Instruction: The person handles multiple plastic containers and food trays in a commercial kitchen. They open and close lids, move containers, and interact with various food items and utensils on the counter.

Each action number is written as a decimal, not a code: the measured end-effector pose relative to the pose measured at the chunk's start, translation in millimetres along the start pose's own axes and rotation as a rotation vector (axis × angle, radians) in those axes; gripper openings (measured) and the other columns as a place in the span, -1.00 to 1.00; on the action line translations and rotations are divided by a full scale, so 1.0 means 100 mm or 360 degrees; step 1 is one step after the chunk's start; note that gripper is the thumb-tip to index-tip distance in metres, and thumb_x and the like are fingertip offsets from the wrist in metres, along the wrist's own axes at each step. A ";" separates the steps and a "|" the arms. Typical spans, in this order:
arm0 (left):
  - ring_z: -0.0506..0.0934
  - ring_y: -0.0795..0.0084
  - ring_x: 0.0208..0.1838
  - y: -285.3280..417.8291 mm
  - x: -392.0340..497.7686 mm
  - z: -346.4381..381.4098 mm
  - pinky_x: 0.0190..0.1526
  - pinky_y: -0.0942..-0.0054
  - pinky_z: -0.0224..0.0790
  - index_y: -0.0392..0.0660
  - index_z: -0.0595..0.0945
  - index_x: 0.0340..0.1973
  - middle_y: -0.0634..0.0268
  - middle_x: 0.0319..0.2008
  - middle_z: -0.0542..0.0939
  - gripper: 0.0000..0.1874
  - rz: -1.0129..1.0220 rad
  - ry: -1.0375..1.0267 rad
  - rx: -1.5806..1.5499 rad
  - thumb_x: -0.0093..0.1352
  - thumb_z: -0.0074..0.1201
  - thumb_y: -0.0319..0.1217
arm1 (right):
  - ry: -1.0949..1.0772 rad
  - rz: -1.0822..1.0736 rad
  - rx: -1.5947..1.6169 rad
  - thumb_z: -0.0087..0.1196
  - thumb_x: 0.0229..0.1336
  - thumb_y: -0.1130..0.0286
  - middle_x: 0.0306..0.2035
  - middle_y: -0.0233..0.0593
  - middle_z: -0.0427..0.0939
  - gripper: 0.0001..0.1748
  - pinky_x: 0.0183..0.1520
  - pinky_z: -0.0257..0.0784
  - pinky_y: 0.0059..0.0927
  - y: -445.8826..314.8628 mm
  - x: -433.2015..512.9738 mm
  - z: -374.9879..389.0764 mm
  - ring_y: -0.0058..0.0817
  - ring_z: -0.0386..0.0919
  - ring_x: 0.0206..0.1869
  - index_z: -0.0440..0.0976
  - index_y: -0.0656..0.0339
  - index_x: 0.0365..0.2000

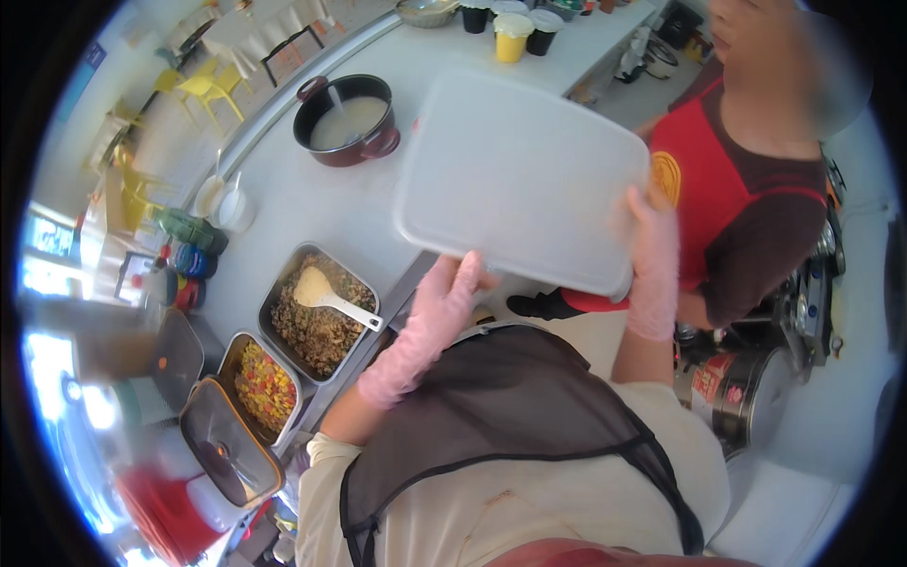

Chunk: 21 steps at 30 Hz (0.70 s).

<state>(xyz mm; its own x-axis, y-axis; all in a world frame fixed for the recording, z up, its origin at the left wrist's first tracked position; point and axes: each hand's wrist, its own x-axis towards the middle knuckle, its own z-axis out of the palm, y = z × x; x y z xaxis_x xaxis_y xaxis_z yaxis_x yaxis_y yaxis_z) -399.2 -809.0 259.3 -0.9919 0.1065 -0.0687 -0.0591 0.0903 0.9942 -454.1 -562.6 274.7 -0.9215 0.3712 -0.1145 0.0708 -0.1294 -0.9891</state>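
Observation:
A large translucent white plastic lid or tray (524,177) is held up before me, slightly blurred. My left hand (450,298), in a pink glove, grips its near edge. On its right edge is my right hand (652,241), also gloved in pink. Left of my left hand, a metal pan (263,322) holds a minced brown food with a white rice paddle (340,301) lying on it. Beside that, a smaller metal pan (301,397) contains diced yellow and orange vegetables. A dark red pot (344,157) with whitish liquid and a utensil stands farther back on the counter.
Close on the right stands a person in a red apron (680,234). Lidded cups (511,46) sit at the counter's far end. Bottles (191,230) and white bowls (234,211) line its left side. A glass lid (230,443) leans near the pans; a large metal pot (758,397) is at right.

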 end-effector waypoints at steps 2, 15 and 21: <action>0.39 0.53 -0.48 -0.05 -0.13 -0.30 -0.41 0.54 0.28 -0.28 0.42 -0.21 0.30 -0.61 0.43 -0.64 -0.0340 0.0063 0.0319 0.40 -0.22 -0.18 | -0.0030 0.0141 -0.0118 -0.11 0.16 0.39 -0.47 -0.45 0.42 -0.70 -0.48 0.31 -0.65 0.07 0.07 -0.24 -0.69 0.36 -0.50 0.39 0.26 -0.10; 0.36 0.18 0.11 -0.45 0.94 -1.17 0.07 0.39 0.19 -0.31 0.26 0.12 -0.01 0.05 0.39 -0.40 -0.0674 0.0126 0.0908 0.37 -0.30 -0.05 | -0.0260 0.0155 -0.0829 -0.23 0.22 0.36 -0.28 -0.19 0.51 -0.66 -0.27 0.36 -0.47 0.90 0.41 0.51 -0.51 0.46 -0.33 0.34 0.30 -0.07; 0.47 0.25 -0.05 -0.62 1.18 -1.33 -0.03 0.39 0.26 -0.31 0.45 -0.03 0.04 -0.12 0.52 -0.51 -0.0812 0.0157 0.1028 0.35 -0.21 -0.13 | -0.0159 -0.0023 -0.0734 -0.27 0.20 0.36 -0.32 -0.01 0.50 -0.67 -0.17 0.32 -0.36 1.35 0.35 0.76 -0.30 0.47 -0.27 0.38 0.35 -0.16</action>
<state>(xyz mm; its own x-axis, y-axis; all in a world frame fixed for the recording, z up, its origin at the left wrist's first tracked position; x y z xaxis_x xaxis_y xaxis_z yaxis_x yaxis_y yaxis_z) -527.1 -933.9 201.1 -0.8676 -0.1865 -0.4609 -0.4586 0.6582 0.5970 -505.7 -636.9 143.8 -0.9543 0.2765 -0.1133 0.1991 0.3055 -0.9312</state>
